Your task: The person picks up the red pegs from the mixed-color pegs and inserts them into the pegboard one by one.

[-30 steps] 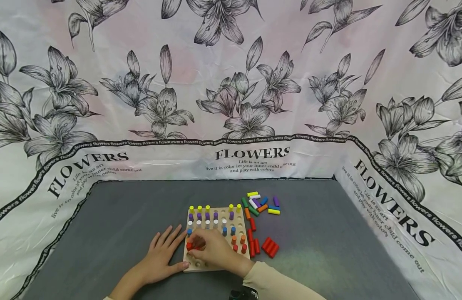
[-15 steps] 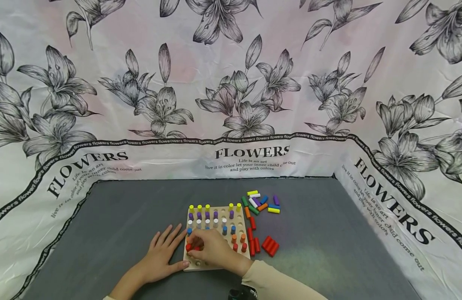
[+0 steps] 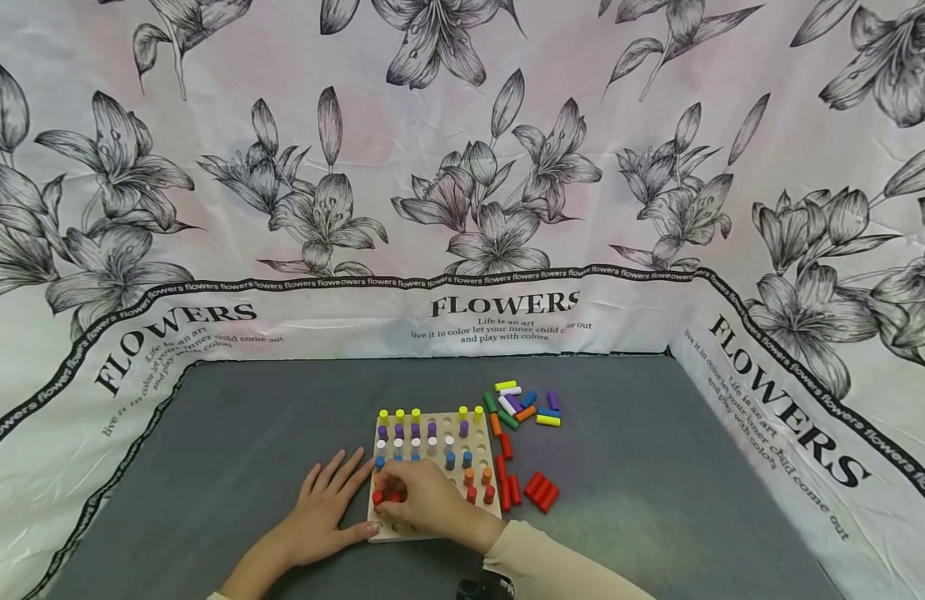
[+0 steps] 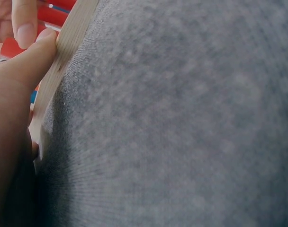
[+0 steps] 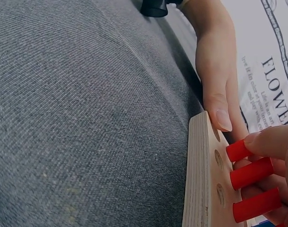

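A wooden pegboard (image 3: 432,533) stands before me, with rows of yellow, purple, white, blue, orange and red pegs upright in its holes. My right hand (image 3: 432,496) reaches across it from the right, thumb and finger pinching the red peg (image 5: 238,150) at the left end of the red row. More red pegs (image 5: 252,173) stand beside it, under the hand. My left hand (image 3: 320,510) lies spread on the table at the board's left side; its thumb (image 4: 42,47) touches the board's near left corner. The right hand covers the middle of the red and orange rows in the head view.
Loose red pegs (image 3: 541,493) lie to the right of the board. A mixed heap of coloured pegs (image 3: 517,406) lies beyond its far right corner. The grey tabletop (image 3: 657,467) ends at a flower-printed curtain (image 3: 500,321). A dark object (image 3: 485,587) sits at the near edge.
The leftmost red peg and the right fingertips have sunk slightly toward the board. My left hand keeps its place, and the view has tilted a little.
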The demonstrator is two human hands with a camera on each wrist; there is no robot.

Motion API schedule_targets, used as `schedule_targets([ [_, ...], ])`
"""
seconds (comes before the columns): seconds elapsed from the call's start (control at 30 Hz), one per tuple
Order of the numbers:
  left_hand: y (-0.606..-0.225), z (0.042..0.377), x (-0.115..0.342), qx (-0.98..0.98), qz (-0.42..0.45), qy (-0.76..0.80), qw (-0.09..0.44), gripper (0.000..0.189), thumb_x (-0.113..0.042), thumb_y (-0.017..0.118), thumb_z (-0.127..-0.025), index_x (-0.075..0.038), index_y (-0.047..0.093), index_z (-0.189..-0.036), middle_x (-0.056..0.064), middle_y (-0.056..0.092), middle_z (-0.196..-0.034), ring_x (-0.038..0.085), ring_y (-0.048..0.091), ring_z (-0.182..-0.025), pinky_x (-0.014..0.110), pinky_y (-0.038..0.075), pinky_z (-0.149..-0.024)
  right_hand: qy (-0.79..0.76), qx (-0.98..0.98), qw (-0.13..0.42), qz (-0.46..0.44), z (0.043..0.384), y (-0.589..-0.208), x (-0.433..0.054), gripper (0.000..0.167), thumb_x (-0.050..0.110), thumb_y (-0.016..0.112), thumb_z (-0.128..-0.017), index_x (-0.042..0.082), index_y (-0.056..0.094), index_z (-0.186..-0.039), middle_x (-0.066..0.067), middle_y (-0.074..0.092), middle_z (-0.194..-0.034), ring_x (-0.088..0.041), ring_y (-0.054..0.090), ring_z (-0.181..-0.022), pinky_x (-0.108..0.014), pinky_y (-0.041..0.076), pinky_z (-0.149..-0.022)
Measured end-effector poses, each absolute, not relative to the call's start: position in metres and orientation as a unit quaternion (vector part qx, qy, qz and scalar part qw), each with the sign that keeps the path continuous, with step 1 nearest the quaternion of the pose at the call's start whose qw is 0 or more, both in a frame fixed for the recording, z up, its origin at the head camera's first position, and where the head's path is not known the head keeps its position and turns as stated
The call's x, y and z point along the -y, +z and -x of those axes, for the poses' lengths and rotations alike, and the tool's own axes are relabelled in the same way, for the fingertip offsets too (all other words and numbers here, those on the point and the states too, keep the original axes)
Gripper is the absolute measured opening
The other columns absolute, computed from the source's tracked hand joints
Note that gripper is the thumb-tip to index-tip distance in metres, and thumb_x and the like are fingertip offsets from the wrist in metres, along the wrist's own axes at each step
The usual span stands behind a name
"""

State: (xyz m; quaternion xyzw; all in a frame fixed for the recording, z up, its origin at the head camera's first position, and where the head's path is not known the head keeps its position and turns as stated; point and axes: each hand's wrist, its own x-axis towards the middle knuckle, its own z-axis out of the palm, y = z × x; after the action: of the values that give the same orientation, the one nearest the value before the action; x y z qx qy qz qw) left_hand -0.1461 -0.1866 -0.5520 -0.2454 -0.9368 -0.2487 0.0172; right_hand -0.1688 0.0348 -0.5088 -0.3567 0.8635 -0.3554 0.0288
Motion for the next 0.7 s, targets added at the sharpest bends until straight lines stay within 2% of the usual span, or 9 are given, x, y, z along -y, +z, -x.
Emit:
schedule_targets([
  [0.2, -0.5583, 0.1492, 0.1886, 0.942, 0.241, -0.234, 0.015, 0.084, -0.063, 0.061, -0.088, -0.031, 0.026, -0.158, 0.01, 0.026, -0.165, 0.044, 0.021, -0.149, 0.07, 0.012, -0.111, -0.354, -0.863, 0.028, 0.359, 0.1701, -0.5088, -0.0348, 0.014, 0.02, 0.076, -0.088, 0.018, 0.067, -0.1, 0.007, 0.075, -0.092, 0.011, 0.062, -0.077, -0.005, 0.047, -0.067],
  [0.4, -0.5561, 0.1485, 0.1887, 0.934, 0.253, -0.249, 0.034, 0.082, -0.06, 0.063, -0.088, -0.029, 0.03, -0.157, 0.01, 0.028, -0.164, 0.045, 0.023, -0.148, 0.072, 0.015, -0.107, -0.355, -0.863, 0.025, 0.359, 0.1693, -0.507, -0.0349, 0.014, 0.02, 0.076, -0.088, 0.018, 0.067, -0.099, 0.006, 0.076, -0.093, 0.01, 0.063, -0.078, -0.005, 0.047, -0.068],
  [0.7, -0.5612, 0.1512, 0.1889, 0.943, 0.228, -0.241, 0.002, 0.086, -0.063, 0.063, -0.087, -0.03, 0.026, -0.158, 0.006, 0.023, -0.166, 0.041, 0.019, -0.151, 0.068, 0.009, -0.114, -0.348, -0.868, 0.023, 0.354, 0.169, -0.5072, -0.034, 0.014, 0.02, 0.076, -0.088, 0.019, 0.067, -0.099, 0.007, 0.076, -0.093, 0.01, 0.064, -0.079, -0.005, 0.047, -0.068],
])
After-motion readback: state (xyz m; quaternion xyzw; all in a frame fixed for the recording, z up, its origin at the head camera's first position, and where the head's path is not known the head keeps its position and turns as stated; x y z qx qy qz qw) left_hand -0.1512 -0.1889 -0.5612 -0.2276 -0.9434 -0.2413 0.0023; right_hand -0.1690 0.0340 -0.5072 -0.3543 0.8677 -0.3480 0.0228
